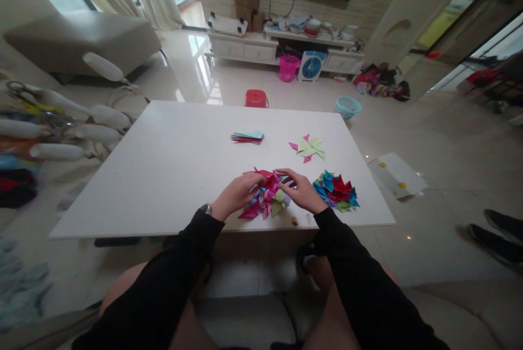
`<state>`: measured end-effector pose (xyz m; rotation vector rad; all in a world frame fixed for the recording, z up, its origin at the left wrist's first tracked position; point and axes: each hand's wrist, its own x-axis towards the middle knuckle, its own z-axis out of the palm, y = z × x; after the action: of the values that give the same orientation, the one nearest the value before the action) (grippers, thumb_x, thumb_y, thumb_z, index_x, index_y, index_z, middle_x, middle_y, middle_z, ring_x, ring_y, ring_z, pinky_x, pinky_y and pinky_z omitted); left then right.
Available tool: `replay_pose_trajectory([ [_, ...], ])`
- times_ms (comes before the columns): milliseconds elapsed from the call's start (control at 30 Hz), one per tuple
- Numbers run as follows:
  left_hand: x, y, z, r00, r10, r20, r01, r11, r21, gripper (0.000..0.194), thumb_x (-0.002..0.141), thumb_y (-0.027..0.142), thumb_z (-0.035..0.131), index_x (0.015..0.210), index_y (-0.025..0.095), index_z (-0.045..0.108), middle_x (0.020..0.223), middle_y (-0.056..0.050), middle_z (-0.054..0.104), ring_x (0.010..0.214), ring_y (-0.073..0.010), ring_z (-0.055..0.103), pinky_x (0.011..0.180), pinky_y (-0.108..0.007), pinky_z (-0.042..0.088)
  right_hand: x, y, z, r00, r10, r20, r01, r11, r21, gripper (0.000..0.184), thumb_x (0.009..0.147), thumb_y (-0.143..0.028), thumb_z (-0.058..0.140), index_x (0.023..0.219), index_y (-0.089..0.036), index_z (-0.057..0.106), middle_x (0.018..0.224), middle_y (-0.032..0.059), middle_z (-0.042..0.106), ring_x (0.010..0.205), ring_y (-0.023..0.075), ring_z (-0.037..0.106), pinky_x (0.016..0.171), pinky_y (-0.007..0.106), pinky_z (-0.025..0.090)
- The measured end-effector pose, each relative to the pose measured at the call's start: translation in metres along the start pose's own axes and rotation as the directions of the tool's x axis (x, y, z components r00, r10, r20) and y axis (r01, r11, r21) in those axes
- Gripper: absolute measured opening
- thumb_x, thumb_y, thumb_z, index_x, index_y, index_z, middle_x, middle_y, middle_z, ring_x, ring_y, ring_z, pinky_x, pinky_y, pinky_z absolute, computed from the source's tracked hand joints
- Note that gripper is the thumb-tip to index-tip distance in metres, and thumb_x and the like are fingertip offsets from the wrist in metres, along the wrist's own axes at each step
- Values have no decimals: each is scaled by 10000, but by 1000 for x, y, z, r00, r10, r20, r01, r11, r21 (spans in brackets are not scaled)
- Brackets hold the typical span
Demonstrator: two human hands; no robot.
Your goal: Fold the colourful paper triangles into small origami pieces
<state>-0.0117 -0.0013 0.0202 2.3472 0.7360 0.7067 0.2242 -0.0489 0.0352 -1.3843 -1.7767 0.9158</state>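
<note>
A cluster of folded-paper pieces (269, 203) in pink, purple and pale green sits near the table's front edge, between my hands. My left hand (241, 192), with a watch at the wrist, has its fingers closed on a red folded-paper piece (272, 180) at the top of this cluster. From the other side my right hand (301, 189) reaches in, its fingers bent around the same red piece; the exact contact of its fingertips is too small to see. Just right of that hand lies a pile of blue, red and green folded paper (337, 192).
On the white table (163, 176) are a stack of coloured paper (247, 137) and a pale green and pink paper star (308, 147). Small bits (294, 221) lie by the front edge. Beyond stand a red bucket (256, 98) and a light-blue basket (347, 106).
</note>
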Motion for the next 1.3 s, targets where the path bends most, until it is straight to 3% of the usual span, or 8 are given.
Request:
replay_pose_trajectory([
  [233,6,-10,-6,999,20,51,-21,999,30,350,885,64,532,1156,248,653,1110,-73,706,1041,-214,646,935,-358,521,13,4,8,999,-44,-24,42,997,-67,214,902,-211,623,1072,-223,753,1008,45,780,808,159,694,737,277,540],
  [467,4,-4,-9,1000,22,-16,-22,1000,15,316,902,66,513,1136,230,646,1108,-81,672,1062,-211,636,942,-356,527,12,7,15,989,-105,-108,95,991,-91,141,886,-219,655,951,-220,780,881,46,768,760,179,685,744,310,541],
  [633,6,1,-3,966,-174,-191,119,956,-269,347,832,174,696,1171,193,628,1161,-97,661,1075,-211,669,933,-353,570,8,8,13,979,-138,-148,123,987,-103,134,891,-236,661,940,-219,785,868,51,762,771,188,688,764,320,544],
  [700,7,1,1,951,-276,-140,190,877,-442,393,823,239,738,1198,188,631,1177,-103,689,1072,-220,695,927,-365,588,7,8,13,978,-133,-164,119,988,-94,134,892,-239,657,935,-221,783,878,51,763,781,189,691,771,322,549],
  [800,8,-1,7,939,-339,-60,241,771,-589,348,851,301,728,1174,183,675,1166,-104,729,1039,-230,724,930,-386,594,7,7,13,975,-125,-181,115,991,-66,135,895,-249,654,937,-216,779,887,53,761,800,192,696,782,327,555],
  [1067,15,-6,17,908,-400,-127,224,719,-658,260,808,325,772,1009,160,782,1032,-99,778,983,-239,738,948,-408,590,10,-2,18,981,-68,-183,88,991,100,224,880,-358,712,1032,-195,718,970,63,759,819,191,730,776,325,595],
  [1300,16,0,19,899,-413,-144,192,670,-717,286,779,329,806,998,145,792,1048,-112,776,988,-244,733,948,-406,586,9,-1,18,972,-99,-213,123,987,103,145,906,-323,674,971,-202,722,928,55,755,826,192,732,791,332,598],
])
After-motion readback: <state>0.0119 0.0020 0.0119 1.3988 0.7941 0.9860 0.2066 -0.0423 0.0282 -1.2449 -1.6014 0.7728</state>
